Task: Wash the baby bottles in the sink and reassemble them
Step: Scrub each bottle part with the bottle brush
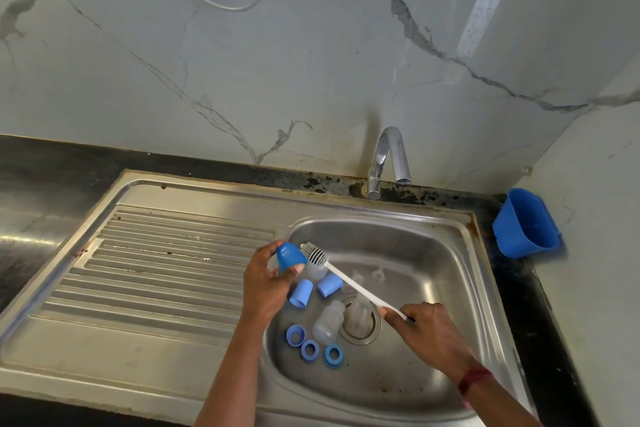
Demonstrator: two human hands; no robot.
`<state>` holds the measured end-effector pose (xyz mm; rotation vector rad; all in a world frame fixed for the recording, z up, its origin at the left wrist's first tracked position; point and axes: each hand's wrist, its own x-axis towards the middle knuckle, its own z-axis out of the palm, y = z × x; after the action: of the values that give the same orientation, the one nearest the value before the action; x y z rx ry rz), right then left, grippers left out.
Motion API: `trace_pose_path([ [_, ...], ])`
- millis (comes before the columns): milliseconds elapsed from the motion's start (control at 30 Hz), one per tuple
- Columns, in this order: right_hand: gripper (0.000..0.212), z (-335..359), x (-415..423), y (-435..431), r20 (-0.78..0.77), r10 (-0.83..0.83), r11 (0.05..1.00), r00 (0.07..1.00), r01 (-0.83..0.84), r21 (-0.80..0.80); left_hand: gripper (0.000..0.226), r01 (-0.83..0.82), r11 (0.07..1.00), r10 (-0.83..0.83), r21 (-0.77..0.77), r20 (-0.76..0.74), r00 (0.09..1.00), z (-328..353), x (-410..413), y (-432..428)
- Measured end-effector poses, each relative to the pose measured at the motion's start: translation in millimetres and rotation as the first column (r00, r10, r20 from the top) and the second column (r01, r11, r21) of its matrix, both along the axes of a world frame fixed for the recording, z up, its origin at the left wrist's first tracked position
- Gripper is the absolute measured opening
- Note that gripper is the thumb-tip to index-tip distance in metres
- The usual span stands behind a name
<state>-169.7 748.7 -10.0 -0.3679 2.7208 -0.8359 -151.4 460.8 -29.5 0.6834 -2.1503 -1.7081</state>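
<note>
My left hand (pixel 265 284) grips a blue bottle cap (pixel 289 256) over the left side of the steel sink (pixel 433 374). My right hand (pixel 427 334) holds the white handle of a bottle brush (pixel 349 281); its grey bristle head lies just right of that cap, close to it. In the basin lie two more blue caps (pixel 301 293) (pixel 329 284), three blue collar rings (pixel 295 335) (pixel 310 350) (pixel 333 354), a clear bottle (pixel 327 322) on its side, another clear bottle (pixel 358 317) over the drain, and clear teats (pixel 377 274) near the back.
A chrome tap (pixel 388 159) stands behind the basin; no water runs from it. The ribbed drainboard (pixel 156 270) lies to the left. A blue plastic tub (pixel 524 224) hangs at the right wall. Black countertop (pixel 45 163) borders the sink.
</note>
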Motion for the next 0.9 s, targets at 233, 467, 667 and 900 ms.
trace_pose_path([
  [233, 0.064, 1, -4, -8, -0.008, -0.043, 0.999, 0.999, 0.043, -0.024, 0.053, 0.248, 0.968, -0.248, 0.026, -0.002, 0.969, 6, -2, 4],
  [467, 0.065, -3, -2, -3, 0.027, -0.007, 1.0, 1.0, 0.008, -0.023, 0.049, 0.035, 0.994, -0.028, 0.101, -0.074, 0.997, 13, -1, 0],
  [667, 0.065, -11, -7, -6, 0.046, -0.031, 0.999, 0.998, 0.032, -0.03, 0.05, 0.287, 0.953, -0.287, 0.097, -0.015, 0.958, 20, 0, 11],
  [900, 0.065, -13, -3, 3, 0.054, -0.041, 0.996, 0.998, 0.045, -0.076, 0.05, 0.173, 0.976, -0.166, 0.132, -0.062, 0.984, 21, -1, 12],
])
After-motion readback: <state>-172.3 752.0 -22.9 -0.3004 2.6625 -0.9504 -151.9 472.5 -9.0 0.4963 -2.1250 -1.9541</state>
